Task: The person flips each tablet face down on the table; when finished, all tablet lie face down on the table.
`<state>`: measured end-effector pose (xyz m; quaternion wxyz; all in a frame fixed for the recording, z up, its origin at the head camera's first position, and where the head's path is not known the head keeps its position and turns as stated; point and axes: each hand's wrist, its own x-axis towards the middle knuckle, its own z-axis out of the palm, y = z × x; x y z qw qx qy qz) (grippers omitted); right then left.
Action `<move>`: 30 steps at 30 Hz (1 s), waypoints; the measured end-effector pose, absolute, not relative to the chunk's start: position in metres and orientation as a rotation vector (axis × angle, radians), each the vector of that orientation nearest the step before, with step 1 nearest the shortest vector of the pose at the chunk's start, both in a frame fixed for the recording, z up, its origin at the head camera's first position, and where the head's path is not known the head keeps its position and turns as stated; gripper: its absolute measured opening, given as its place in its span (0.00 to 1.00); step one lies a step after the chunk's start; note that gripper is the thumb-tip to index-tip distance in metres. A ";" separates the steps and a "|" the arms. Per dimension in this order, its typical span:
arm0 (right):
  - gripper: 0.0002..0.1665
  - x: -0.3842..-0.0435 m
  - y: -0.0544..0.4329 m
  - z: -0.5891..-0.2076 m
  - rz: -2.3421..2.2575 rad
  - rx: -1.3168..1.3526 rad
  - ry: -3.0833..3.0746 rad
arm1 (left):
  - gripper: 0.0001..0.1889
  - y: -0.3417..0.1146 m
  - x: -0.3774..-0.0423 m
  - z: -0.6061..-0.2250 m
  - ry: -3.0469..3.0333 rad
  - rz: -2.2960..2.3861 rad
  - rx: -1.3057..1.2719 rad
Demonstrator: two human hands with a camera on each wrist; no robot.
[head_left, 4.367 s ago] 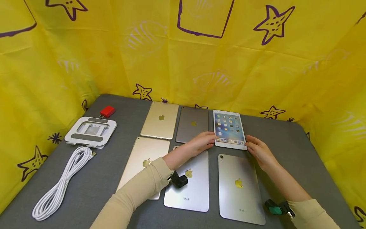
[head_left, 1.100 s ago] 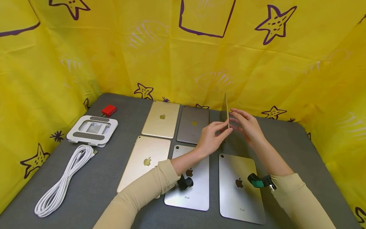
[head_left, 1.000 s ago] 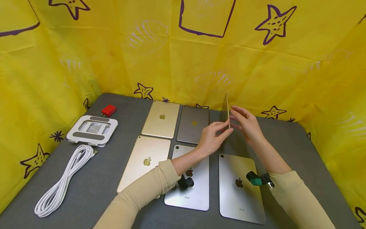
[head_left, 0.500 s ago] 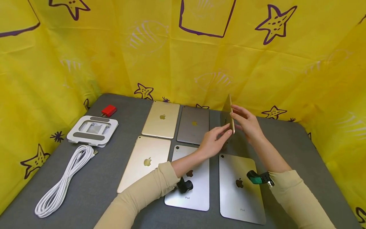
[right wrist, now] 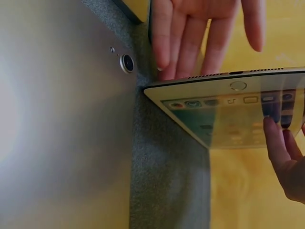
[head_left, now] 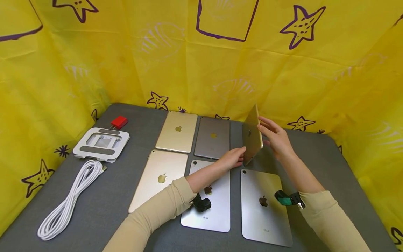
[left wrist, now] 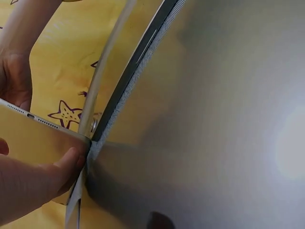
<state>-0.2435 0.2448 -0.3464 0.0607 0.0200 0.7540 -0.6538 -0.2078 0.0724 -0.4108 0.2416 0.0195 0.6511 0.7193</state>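
A gold-backed tablet [head_left: 252,134] stands tilted on its long edge at the back right of the table, its back toward the left and its lit screen toward the right. My right hand [head_left: 278,140] holds its raised edge, thumb at the rim, with fingers on the screen [right wrist: 233,112] in the right wrist view. My left hand [head_left: 232,159] is low beside the tablet's bottom corner. Its fingers lie straight near the back in the right wrist view, and the left thumb [left wrist: 69,164] overlaps the back in the left wrist view.
Back-side up lie a silver tablet [head_left: 264,224], another silver one [head_left: 217,213], a grey one [head_left: 209,143] and gold ones [head_left: 171,140]. At left are a white folding stand [head_left: 121,145], a red charger plug [head_left: 119,121] and a bundled white cable [head_left: 67,203]. A yellow cloth [head_left: 176,70] walls the back.
The tablet went from flat, screen up, to standing on edge, then leaned rightward, showing more of its back. My left hand let go of its raised edge and moved down; the right took that edge.
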 end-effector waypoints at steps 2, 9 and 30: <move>0.35 -0.243 0.247 -0.348 -2.018 0.093 2.255 | 0.31 0.072 -0.209 -0.415 1.690 1.992 0.016; 0.34 -0.238 0.260 -0.354 -2.268 0.209 2.046 | 0.33 0.068 -0.211 -0.421 1.582 2.020 -0.003; 0.09 -0.223 0.299 -0.383 -2.477 0.445 1.829 | 0.35 0.061 -0.209 -0.421 1.600 2.002 0.057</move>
